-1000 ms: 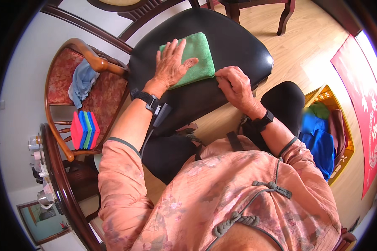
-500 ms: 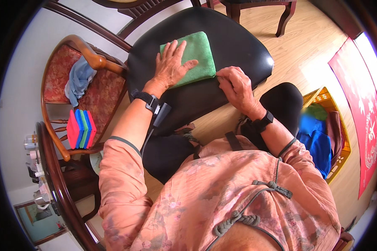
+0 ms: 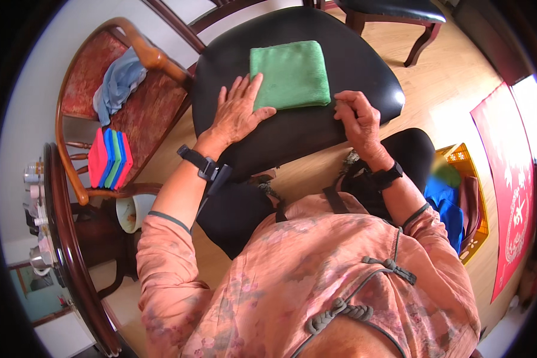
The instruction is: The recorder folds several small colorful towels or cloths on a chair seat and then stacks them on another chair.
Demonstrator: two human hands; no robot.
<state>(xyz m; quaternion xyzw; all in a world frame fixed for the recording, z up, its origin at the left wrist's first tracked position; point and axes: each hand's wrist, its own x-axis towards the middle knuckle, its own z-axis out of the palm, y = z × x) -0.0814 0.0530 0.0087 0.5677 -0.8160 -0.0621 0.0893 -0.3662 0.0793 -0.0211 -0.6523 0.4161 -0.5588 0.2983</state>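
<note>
You sit over a big black chair seat (image 3: 292,128) that fills the middle of the view. To your left stands a wooden armchair (image 3: 143,53) with a red patterned cushion. On that cushion lies a crumpled blue-grey cloth (image 3: 118,83), and nearer to you sits a neat stack of folded cloths (image 3: 109,158) on edge — red, blue and green. Far to your right, on the wooden floor, is a yellow basket (image 3: 468,197) with blue and green cloth inside it, and beyond it lies a red mat (image 3: 513,179).

On the black seat lies a green folded cloth (image 3: 290,74), flat and square, toward the far side of the seat.

Your left hand (image 3: 238,113) lies flat with its fingers spread wide — the fingertips rest on the near left corner of the green cloth, and the palm rests on the black seat. It grips nothing.

Your right hand (image 3: 358,119) is just beside the near right corner of the green cloth, with its fingers curled in loosely. You cannot tell from here if it pinches the cloth's edge or only touches the seat

Each wrist wears a black band
</note>
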